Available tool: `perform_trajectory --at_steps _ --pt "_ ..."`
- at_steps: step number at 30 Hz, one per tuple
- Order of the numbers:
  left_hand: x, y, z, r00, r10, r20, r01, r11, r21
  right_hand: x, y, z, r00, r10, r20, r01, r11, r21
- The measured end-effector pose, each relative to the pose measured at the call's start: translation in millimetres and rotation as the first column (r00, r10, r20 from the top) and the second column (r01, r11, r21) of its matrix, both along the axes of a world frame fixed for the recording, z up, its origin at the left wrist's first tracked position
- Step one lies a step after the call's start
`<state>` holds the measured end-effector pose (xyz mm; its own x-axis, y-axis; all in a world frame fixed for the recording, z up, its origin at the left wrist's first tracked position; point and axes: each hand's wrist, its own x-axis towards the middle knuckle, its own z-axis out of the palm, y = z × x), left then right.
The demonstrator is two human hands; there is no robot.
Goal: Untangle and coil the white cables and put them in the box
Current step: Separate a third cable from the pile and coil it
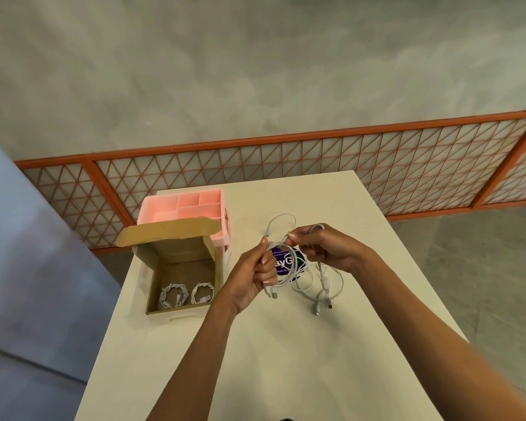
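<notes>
We hold the white cable (281, 216) between both hands: our left hand (254, 278) grips the loops in curled fingers, and our right hand (325, 250) pinches the free strand just beside it. We should make each turn the same size and keep the left grip firm. The cable is thin and limp, and part of it lies tangled under the right hand. The box (176, 247), left of the left hand, holds two coils (172, 294).
</notes>
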<state>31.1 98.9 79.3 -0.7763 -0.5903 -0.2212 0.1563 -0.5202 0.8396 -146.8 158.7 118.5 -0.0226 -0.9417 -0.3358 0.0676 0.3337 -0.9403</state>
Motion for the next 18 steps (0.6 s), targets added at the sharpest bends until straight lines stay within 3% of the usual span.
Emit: perform_trajectory --at_steps 4,6,18 --pt "-2.1 7.3 3.3 0.993 0.059 0.101 -0.029 0.959 -0.281 -4.3 -1.9 -9.2 0.997 -0.005 0.073 0.004 1.0 0.01" --pt "-2.6 9.1 2.3 0.993 0.072 0.097 -0.034 0.936 -0.351 -5.2 -1.8 -11.9 0.997 -0.018 0.076 0.016 1.0 0.023" --pt "-12.6 11.4 2.9 0.973 0.22 0.072 -0.173 0.898 -0.405 -10.0 -0.4 -19.8 0.986 -0.076 0.146 0.074 0.997 0.015"
